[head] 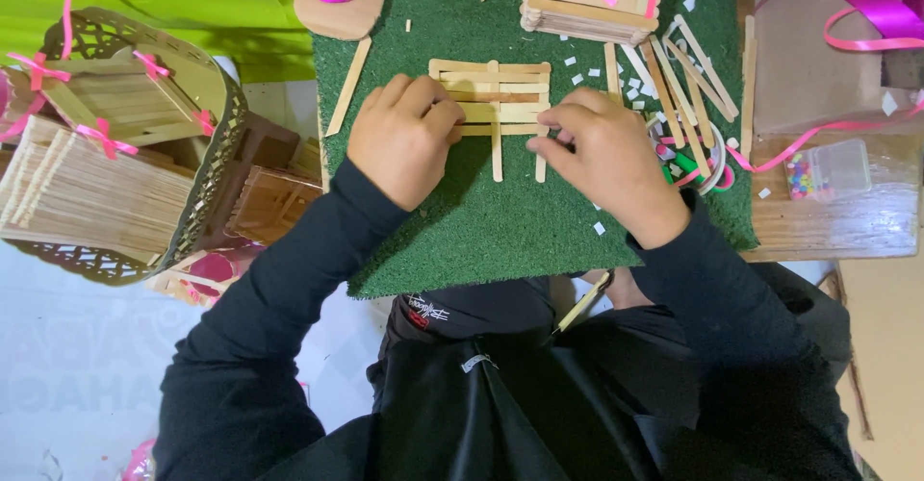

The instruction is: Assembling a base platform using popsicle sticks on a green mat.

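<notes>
Progress: flat stick panel (493,101) lying centre-top on the fuzzy green mat (481,240), several slats already sitting across two uprights, lower rows looking unfilled | left hand (402,139) curling fingers, pressing the panel's left edge | right hand (602,159) pinching its right edge | loose pale wooden sticks (688,82) waiting upper right.

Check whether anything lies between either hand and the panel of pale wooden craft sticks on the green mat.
Nothing visible does. The left hand rests on the left edge of the panel of pale wooden craft sticks, and the right hand touches its right edge. The loose wooden sticks lie off to the right, apart from it on the green turf mat.
</notes>
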